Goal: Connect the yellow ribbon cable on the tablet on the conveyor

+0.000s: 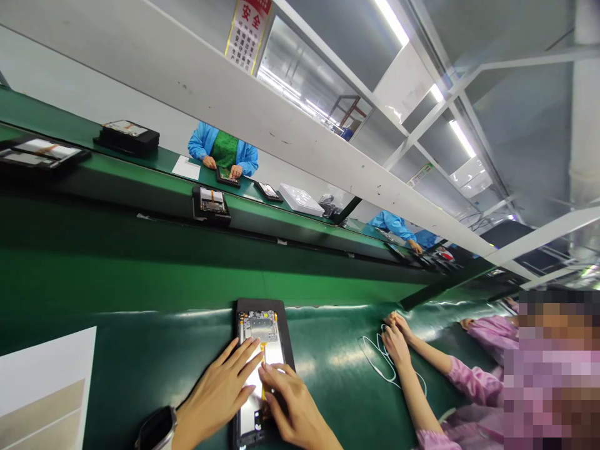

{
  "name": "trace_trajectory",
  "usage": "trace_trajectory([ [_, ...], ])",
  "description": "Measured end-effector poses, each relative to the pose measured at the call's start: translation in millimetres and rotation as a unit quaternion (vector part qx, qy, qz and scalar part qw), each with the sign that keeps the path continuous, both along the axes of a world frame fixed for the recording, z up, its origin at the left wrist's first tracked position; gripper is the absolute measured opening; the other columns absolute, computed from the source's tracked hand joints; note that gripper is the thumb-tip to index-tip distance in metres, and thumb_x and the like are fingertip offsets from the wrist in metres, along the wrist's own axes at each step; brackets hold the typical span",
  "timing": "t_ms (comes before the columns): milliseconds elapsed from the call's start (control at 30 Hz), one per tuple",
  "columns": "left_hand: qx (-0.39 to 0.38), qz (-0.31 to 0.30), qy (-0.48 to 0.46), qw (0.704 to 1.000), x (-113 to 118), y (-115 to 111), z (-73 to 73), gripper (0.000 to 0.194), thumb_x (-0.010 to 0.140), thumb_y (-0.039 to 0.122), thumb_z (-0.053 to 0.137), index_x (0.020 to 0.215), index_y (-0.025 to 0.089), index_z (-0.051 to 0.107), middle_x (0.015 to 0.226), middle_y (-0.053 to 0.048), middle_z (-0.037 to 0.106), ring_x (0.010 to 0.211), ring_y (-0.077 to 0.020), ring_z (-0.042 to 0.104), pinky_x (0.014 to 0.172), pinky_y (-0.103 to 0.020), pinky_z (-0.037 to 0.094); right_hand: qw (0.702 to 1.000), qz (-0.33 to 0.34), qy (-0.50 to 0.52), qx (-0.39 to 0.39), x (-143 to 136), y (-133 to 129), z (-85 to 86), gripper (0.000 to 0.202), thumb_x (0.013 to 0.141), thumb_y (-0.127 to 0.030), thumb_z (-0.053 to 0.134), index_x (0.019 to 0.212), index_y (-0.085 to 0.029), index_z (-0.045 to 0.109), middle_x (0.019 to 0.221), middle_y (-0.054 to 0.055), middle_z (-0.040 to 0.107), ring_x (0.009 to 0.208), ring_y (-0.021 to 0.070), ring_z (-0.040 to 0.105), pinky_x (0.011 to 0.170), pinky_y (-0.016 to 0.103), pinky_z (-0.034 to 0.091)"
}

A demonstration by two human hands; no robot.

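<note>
One open rect. device (pixel 272 354), metallic inside; L hand (pixel 224 387) wide atop, R hand (pixel 294 400) curled narrow, grip unclear.

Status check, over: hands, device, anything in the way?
Left hand spread across the open device. Right hand fingertips down by its orange strip. White cable off to the right, near a co-worker's hands, apart from the device.

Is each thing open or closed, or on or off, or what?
Device: open, insides showing.
Left hand: resting on the device, fingers spread.
Right hand: fingers bent, over the device.
Watch: worn, screen dark.
White cable: loosely looped.
Ceiling light: lit.
</note>
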State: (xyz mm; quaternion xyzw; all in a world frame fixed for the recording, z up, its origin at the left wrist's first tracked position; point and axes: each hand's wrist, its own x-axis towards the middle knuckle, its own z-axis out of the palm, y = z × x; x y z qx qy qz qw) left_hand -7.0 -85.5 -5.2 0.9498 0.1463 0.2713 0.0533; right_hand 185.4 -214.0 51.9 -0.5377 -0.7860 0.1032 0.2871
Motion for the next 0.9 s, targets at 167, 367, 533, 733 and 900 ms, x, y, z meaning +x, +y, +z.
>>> trace_trajectory([
  [167,0.02,0.033,0.001,0.999,-2,-1,2.6,0.08,0.09,0.023,0.068,0.162,0.026,0.034,0.159,-0.007,0.05,0.138,-0.026,0.059,0.11,-0.043,0.057,0.988,-0.074,0.134,-0.018,11,16,1.6,0.052,0.104,-0.025,0.054,0.154,-0.035,0.043,0.118,0.006,0.076,0.107,0.0244,0.073,0.099,0.043,0.058],
  [367,0.039,0.044,-0.002,0.998,0,-1,-8.4,0.08,0.092,0.025,0.061,0.164,0.033,0.028,0.158,-0.004,0.053,0.139,-0.0251,0.058,0.111,-0.046,0.056,0.939,-0.143,0.294,-0.104,32,84,17.7,0.036,0.093,-0.057,0.069,0.094,-0.021,0.073,0.108,0.008,0.065,0.102,0.0232,0.065,0.086,0.034,0.056],
  [533,0.059,0.072,-0.024,0.995,2,-2,-15.4,0.076,0.094,0.027,0.059,0.164,0.035,0.031,0.156,-0.006,0.055,0.139,-0.0256,0.056,0.113,-0.043,0.051,0.942,-0.055,0.247,-0.222,42,114,26.5,0.039,0.092,-0.057,0.071,0.082,-0.019,0.072,0.105,0.006,0.063,0.104,0.022,0.061,0.094,0.034,0.048],
  [733,0.128,0.107,-0.077,0.983,4,-6,-10.0,0.067,0.093,0.023,0.051,0.159,0.029,0.042,0.143,-0.009,0.065,0.13,-0.0248,0.06,0.11,-0.037,0.045,0.948,0.01,0.171,-0.267,48,123,30.7,0.02,0.096,-0.038,0.072,0.087,-0.019,0.074,0.103,0.005,0.063,0.107,0.0215,0.059,0.099,0.034,0.044],
  [900,0.146,0.103,-0.097,0.979,4,-7,-2.8,0.053,0.094,0.023,0.047,0.145,0.018,0.058,0.136,-0.013,0.068,0.127,-0.0256,0.06,0.114,-0.037,0.036,0.952,0.007,0.155,-0.264,48,124,23.8,0.007,0.094,-0.024,0.073,0.089,-0.02,0.075,0.104,0.005,0.06,0.112,0.0218,0.056,0.103,0.035,0.043],
])
